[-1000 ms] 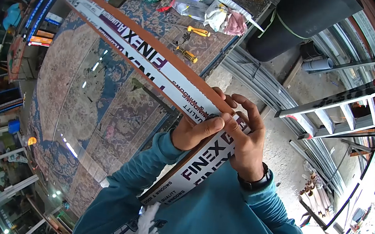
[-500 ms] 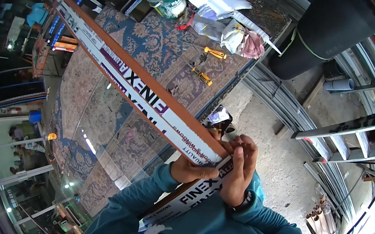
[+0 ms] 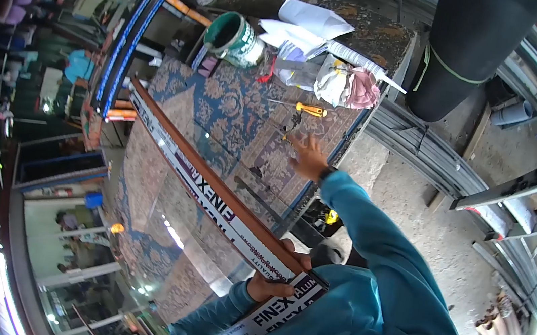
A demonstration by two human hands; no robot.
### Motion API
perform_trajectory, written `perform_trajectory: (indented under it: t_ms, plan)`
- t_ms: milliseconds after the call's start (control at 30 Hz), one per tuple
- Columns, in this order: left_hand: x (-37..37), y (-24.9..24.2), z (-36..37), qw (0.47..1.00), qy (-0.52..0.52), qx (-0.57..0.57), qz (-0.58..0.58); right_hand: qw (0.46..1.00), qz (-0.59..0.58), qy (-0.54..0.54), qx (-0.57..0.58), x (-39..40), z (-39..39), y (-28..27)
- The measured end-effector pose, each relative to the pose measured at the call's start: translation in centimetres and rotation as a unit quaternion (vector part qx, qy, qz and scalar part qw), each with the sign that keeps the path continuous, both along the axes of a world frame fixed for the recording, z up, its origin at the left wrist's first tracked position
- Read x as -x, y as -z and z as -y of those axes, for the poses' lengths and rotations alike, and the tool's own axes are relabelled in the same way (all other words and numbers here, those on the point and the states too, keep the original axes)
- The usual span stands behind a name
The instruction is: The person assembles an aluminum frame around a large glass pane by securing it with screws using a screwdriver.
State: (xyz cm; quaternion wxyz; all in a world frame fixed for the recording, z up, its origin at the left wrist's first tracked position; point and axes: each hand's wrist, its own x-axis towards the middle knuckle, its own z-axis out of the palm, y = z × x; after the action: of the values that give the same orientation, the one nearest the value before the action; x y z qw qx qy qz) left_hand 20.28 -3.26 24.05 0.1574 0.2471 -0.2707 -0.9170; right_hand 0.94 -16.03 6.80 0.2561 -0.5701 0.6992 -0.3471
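Observation:
A brown aluminium frame (image 3: pixel 204 189), covered with white FINEX-printed film, slants from my body over the carpeted table (image 3: pixel 229 105). At its near corner my left hand (image 3: pixel 272 286) is closed around the profile, the thumb on the printed face. My right hand (image 3: pixel 309 158) is off the frame and stretched over the table's right side, fingers apart. Just above it lies a screwdriver (image 3: pixel 311 110) with a yellow-orange handle. The second yellow-handled screwdriver is mostly hidden at my right fingers, and I cannot see contact clearly.
On the table's far end stand a green bucket (image 3: pixel 234 40), papers (image 3: pixel 315 19), a white nozzled tube (image 3: pixel 357 60) and crumpled cloths (image 3: pixel 362 88). A large black roll (image 3: pixel 468 55) and a ladder (image 3: pixel 514 208) are to the right. Metal profiles (image 3: pixel 414 146) lie beside the table.
My right hand has let go of the frame corner and moved up and left over the table to the lower screwdriver. My left hand still holds the frame, which sits slightly lower in view.

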Motion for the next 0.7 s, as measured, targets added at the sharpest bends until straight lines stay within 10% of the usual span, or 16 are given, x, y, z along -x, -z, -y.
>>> perform_trajectory:
  t_ms: [233, 333, 367, 700]
  plan:
    - [-0.7, 0.2, 0.5, 1.000, -0.023, -0.011, 0.006, 0.985, -0.016, -0.043, -0.164, -1.4, -1.4, -0.6]
    - [-0.9, 0.3, 0.6, 0.999, -0.023, 0.021, -0.016, 0.969, 0.138, 0.125, 0.160, -3.3, -7.2, 2.8]
    - [-0.9, 0.0, 0.8, 0.999, -0.009, 0.041, -0.032, 0.964, 0.224, 0.137, -0.036, -2.5, -10.9, -0.8]
    - [-1.9, 0.0, 1.4, 0.993, 0.068, -0.046, -0.082, 0.844, 0.301, 0.435, 0.093, -9.1, -41.3, -17.4]
